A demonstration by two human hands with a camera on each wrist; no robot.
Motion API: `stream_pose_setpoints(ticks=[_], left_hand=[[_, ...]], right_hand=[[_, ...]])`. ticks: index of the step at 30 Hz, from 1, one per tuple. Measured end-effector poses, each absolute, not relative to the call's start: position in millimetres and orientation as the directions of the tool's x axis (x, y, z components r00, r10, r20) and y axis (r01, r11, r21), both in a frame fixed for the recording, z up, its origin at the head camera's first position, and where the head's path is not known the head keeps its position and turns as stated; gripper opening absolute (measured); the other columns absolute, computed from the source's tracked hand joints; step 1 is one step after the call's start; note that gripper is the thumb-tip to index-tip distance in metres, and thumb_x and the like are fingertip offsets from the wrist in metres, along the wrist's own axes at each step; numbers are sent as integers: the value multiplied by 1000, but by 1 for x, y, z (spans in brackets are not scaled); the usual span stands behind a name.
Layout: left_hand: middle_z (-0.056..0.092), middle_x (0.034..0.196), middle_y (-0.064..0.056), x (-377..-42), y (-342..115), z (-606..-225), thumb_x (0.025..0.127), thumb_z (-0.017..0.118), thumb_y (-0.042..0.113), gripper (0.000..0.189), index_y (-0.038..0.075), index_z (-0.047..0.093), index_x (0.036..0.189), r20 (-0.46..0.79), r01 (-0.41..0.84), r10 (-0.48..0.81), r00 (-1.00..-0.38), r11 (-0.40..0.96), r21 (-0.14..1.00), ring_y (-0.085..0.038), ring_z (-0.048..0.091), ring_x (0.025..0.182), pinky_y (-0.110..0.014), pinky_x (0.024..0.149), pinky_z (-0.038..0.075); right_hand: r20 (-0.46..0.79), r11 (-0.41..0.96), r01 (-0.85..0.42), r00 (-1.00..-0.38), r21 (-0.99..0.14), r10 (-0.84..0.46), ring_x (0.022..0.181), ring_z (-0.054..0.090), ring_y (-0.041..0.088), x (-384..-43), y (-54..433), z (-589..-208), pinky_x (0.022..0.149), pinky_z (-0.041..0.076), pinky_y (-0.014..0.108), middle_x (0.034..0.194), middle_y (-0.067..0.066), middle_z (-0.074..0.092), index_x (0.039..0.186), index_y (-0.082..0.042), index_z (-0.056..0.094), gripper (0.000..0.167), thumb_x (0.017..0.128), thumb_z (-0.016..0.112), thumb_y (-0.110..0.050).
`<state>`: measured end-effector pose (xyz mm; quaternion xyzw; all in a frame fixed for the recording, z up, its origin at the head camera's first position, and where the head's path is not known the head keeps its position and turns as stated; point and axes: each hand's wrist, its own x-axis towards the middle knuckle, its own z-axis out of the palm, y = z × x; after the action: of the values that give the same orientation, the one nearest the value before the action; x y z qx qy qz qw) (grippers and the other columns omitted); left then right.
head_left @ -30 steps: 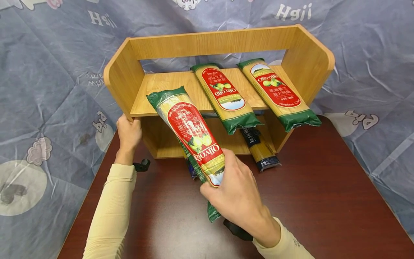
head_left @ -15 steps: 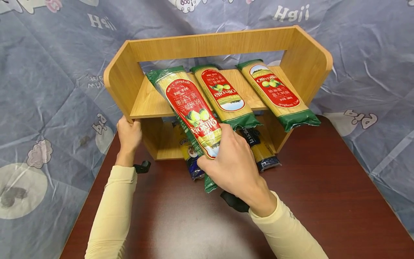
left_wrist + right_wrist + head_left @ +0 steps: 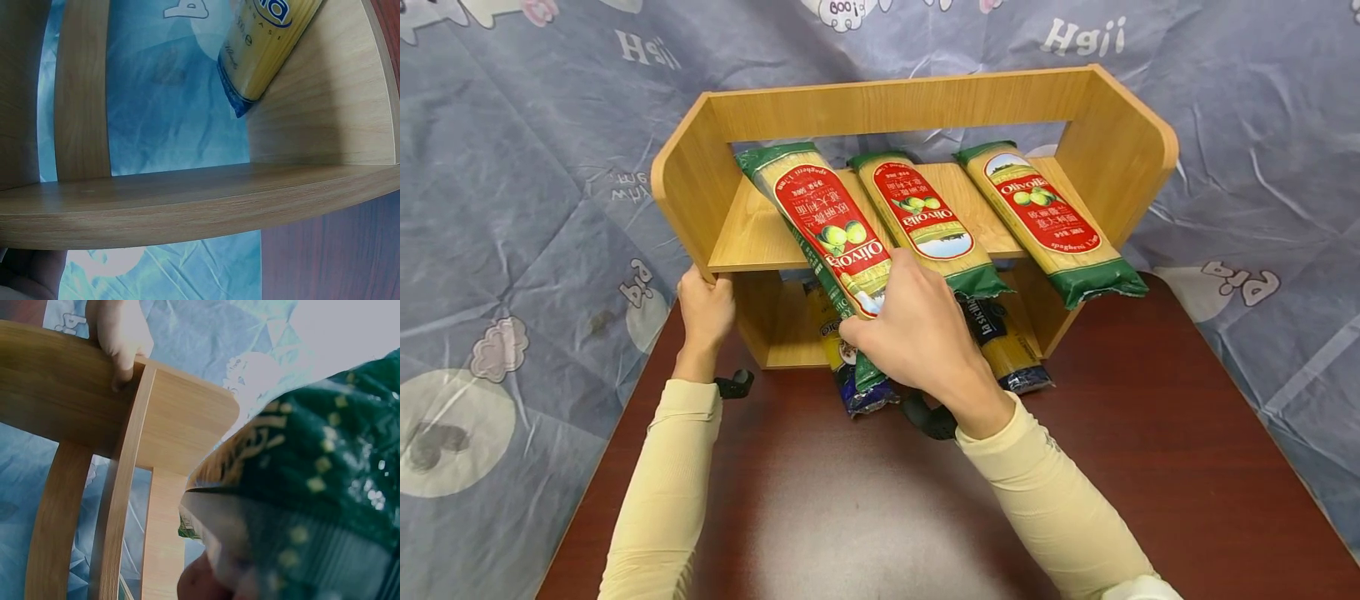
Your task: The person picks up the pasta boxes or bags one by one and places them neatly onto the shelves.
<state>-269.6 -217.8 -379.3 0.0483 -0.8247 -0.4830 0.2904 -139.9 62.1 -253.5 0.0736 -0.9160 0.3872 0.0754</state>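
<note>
My right hand (image 3: 925, 333) grips the near end of a green-ended spaghetti pack (image 3: 820, 208) with a red oval label. Its far end lies over the left part of the wooden shelf's (image 3: 895, 108) upper board; the near end juts past the front edge. In the right wrist view the green end of the pack (image 3: 325, 450) fills much of the frame. My left hand (image 3: 706, 312) holds the lower edge of the shelf's left side panel; the right wrist view shows the left hand (image 3: 122, 334) with fingers over that panel.
Two similar spaghetti packs, one in the middle (image 3: 917, 217) and one at right (image 3: 1048, 217), lie on the upper board, overhanging its front. Below, a yellow-and-blue pasta pack (image 3: 861, 387) and a dark-labelled pack (image 3: 1003, 346) stick out over the brown table (image 3: 1112, 467). A patterned cloth (image 3: 550, 208) hangs behind.
My right hand has moved forward and slightly left, carrying the spaghetti pack from in front of the shelf to over its upper board. The left hand stays on the side panel.
</note>
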Motion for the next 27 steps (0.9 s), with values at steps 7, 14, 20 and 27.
stream_pose_setpoints(ticks=[7, 14, 20, 27], left_hand=[[71, 98, -20, -271, -218, -380, 100, 59, 20, 26, -3, 70, 105, 441, 209, -354, -825, 535, 819, -25, 64, 93, -40, 83, 48], [71, 99, -20, -270, -219, -380, 100, 59, 20, 26, -3, 70, 107, 432, 203, -355, -829, 528, 824, -25, 64, 94, -40, 85, 48], [70, 100, -20, -270, -220, -379, 99, 58, 16, 25, -3, 70, 108, 437, 214, -356, -826, 518, 828, -25, 62, 94, -40, 86, 47], [71, 102, -22, -269, -220, -380, 99, 58, 17, 26, -3, 70, 111, 437, 212, -345, -831, 530, 821, -27, 63, 96, -44, 88, 48]], right_hand=[[130, 697, -177, -984, -695, -120, 83, 59, 20, -158, 55, -247, 67, 51, 36, 96, 3, 58, 118, -6, 50, 57, 75, 81, -27], [102, 742, -165, -986, -650, -130, 78, 59, 20, -176, 45, -240, 63, 51, 35, 94, 4, 59, 114, -5, 51, 55, 76, 81, -31], [86, 780, -163, -986, -604, -140, 77, 59, 20, -186, 35, -235, 61, 50, 34, 92, 4, 60, 116, -4, 51, 60, 77, 83, -37], [70, 799, -146, -989, -583, -130, 80, 60, 21, -198, 28, -236, 64, 50, 34, 91, 4, 60, 115, -4, 51, 63, 77, 85, -40]])
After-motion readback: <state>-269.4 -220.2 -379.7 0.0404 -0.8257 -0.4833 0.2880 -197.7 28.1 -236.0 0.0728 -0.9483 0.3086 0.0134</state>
